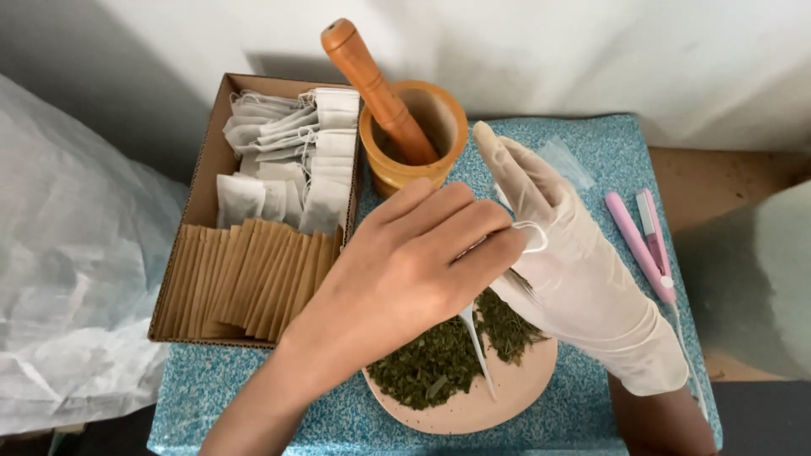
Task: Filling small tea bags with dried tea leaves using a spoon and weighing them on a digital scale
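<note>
**Currently: bare hand tugging glove at the fingers**

Largest first: your cardboard box (203,194) of paper sachets sits at 9 o'clock on the blue table (608,143). At 12, wooden mortar (439,127) with pestle (372,84) leaning in it. At 6, plate (515,388) of dried green herbs (439,363). Your right hand (574,270) wears a white glove (608,321), fingers spread. Your left hand (405,270), bare, pinches the glove's fingertip. Pink sealer (642,245) lies at 3.

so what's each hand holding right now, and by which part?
The bare left hand pinches the thin white disposable glove worn on the right hand, at the fold near its palm-side thumb base. The gloved right hand grips nothing.
</note>
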